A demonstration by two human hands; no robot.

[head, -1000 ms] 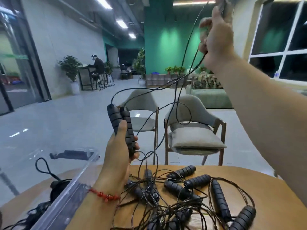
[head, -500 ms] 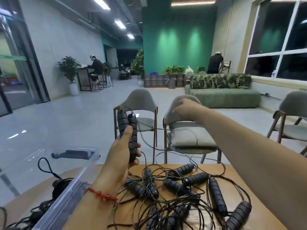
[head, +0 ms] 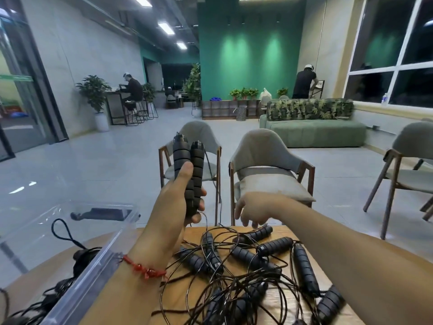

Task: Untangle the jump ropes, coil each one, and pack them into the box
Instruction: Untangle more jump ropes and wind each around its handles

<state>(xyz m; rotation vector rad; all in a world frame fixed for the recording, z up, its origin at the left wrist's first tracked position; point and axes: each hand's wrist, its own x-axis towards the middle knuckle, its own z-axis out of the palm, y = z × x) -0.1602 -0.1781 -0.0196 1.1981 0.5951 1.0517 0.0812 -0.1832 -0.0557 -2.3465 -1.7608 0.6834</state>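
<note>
Left hand (head: 173, 207) grips two handles (head: 187, 165) upright.
Right hand (head: 255, 207) hangs loose-fingered over tangled ropes (head: 234, 273) on the table (head: 288, 232).

Jump ropes (head: 246, 273) lie tangled on the tabletop (head: 193, 232), the box (head: 98, 261) to their left holding more; two chairs (head: 262, 151) stand behind the tabletop, a sofa (head: 316, 134) farther back at right

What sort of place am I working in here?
Likely an office lounge or co-working space: a green upholstered sofa near large dark windows, grey cushioned chairs with wooden legs, and a person seated at a high black counter.
</note>
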